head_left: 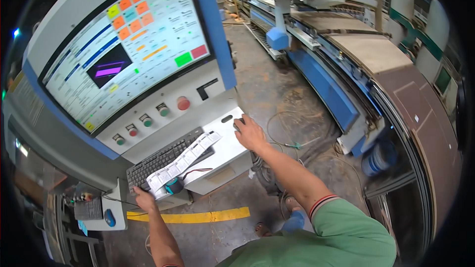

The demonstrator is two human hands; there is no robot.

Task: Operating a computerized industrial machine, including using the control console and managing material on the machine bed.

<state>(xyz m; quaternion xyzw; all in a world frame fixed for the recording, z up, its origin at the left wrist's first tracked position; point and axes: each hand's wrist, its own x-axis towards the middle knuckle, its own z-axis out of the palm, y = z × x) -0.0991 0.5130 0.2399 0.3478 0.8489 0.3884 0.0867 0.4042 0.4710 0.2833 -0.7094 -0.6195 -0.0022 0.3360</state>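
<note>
My right hand (pixel 251 133) rests over a dark computer mouse (pixel 238 124) at the right end of the white console shelf (pixel 225 149), its fingers curled round it. My left hand (pixel 144 200) is at the near left corner of a black keyboard (pixel 166 157), fingers apart at its edge. A long strip of white printed labels (pixel 184 160) lies slantwise across the keyboard, its lower end close to my left hand. Beside that end sits a black and teal device (pixel 174 186) with a dark strap. Above the shelf, a large lit screen (pixel 126 44) shows coloured buttons and a purple outline.
Red and green push buttons (pixel 183 102) line the panel under the screen. A blue-sided machine bed (pixel 321 84) with brown boards (pixel 410 94) runs along the right. A blue bucket (pixel 378 160) and loose cables (pixel 292 145) are on the floor. At lower left, another shelf bears a blue mouse (pixel 109 217).
</note>
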